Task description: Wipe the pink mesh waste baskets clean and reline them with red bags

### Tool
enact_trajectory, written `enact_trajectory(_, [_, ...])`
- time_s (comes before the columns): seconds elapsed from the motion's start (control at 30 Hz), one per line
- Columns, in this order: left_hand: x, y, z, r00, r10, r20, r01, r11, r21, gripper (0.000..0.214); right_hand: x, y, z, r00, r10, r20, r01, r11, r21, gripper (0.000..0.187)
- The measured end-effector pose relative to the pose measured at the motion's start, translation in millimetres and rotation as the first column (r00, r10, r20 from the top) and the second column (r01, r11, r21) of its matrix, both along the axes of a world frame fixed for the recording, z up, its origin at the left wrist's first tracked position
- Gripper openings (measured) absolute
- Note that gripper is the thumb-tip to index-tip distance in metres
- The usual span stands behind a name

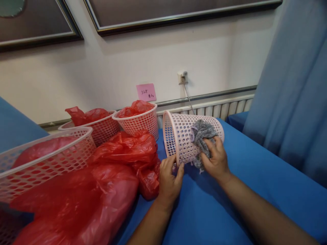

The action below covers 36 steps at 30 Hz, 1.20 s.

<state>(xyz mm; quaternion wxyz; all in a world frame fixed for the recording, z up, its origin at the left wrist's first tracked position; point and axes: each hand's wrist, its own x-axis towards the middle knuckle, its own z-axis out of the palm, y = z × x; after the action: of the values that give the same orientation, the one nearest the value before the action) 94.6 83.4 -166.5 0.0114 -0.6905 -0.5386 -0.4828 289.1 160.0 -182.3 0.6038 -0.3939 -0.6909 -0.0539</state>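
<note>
A pale pink perforated plastic wastebasket [185, 134] lies on its side on the blue surface [204, 211], its open mouth facing left. My left hand [170, 178] is closed on the lower edge of its rim, thumb and fingers either side. In my right hand [217, 156] is a grey cleaning cloth [203, 132], bunched up and pressed against the basket's outer wall. Part of the cloth hangs down below the basket's side.
Red plastic bags [120, 149] lie heaped to the left. Behind and beside them stand a small basket [143, 124], a wider one [104, 129] and a large one [76, 146], holding red bags. A radiator [222, 110] lines the wall; a blue curtain [293, 102] hangs at right.
</note>
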Motion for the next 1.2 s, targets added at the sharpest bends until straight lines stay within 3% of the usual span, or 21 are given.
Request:
enact_trajectory(0.1, [-5.9,1.6,3.8,0.997,0.055,0.048,-0.058,0.995,0.076,0.039,-16.7,-23.0,2.6,0.986,0.124,0.112,-0.123,0.992,-0.02,0.047])
enact_trajectory(0.2, [-14.8,3.6,9.1,0.994,0.104,0.031,-0.107,0.986,0.128,0.035,-28.3,-38.8,4.2,0.951,0.241,0.194,-0.237,0.971,-0.04,0.047])
enact_trajectory(0.3, [-22.0,3.6,14.8,0.993,0.116,0.022,-0.117,0.99,0.083,0.033,-33.1,-43.5,2.6,0.919,0.291,0.266,-0.293,0.956,-0.034,0.046])
enact_trajectory(0.4, [-29.0,4.4,17.8,0.989,0.145,0.017,-0.145,0.989,-0.002,0.032,-27.7,-34.6,0.0,0.934,0.253,0.253,-0.258,0.966,-0.013,0.044])
enact_trajectory(0.57, [-39.1,9.5,19.8,0.96,0.272,-0.065,-0.278,0.956,-0.092,0.022,-2.0,-4.2,-0.1,1.0,0.027,-0.003,-0.027,0.999,0.04,0.045])
enact_trajectory(0.67, [-37.6,8.3,24.3,0.942,0.313,-0.117,-0.327,0.936,-0.131,0.023,3.1,0.3,0.4,1.0,0.012,-0.005,-0.012,0.999,0.046,0.045])
enact_trajectory(0.8, [-26.9,1.4,27.6,0.94,0.29,-0.177,-0.318,0.935,-0.158,0.028,-15.7,-22.3,-0.3,0.991,0.091,0.101,-0.094,0.995,0.025,0.048])
enact_trajectory(0.97, [-16.3,-3.5,21.7,0.965,0.121,-0.233,-0.18,0.951,-0.253,0.03,-43.2,-48.1,-2.1,0.942,0.177,0.286,-0.197,0.98,0.041,0.046])
enact_trajectory(1.03, [-15.7,-2.9,21.0,0.964,0.118,-0.239,-0.185,0.942,-0.281,0.031,-35.9,-36.5,-3.7,0.947,0.106,0.302,-0.12,0.992,0.029,0.042])
enact_trajectory(1.1, [-16.3,-1.6,21.7,0.96,0.143,-0.24,-0.212,0.933,-0.291,0.032,-13.8,-10.2,-6.0,0.977,-0.05,0.209,0.055,0.998,-0.02,0.041])
enact_trajectory(1.2, [-16.9,0.4,22.7,0.96,0.133,-0.245,-0.205,0.932,-0.298,0.031,30.9,37.3,-10.0,0.942,-0.325,-0.082,0.302,0.929,-0.213,0.046])
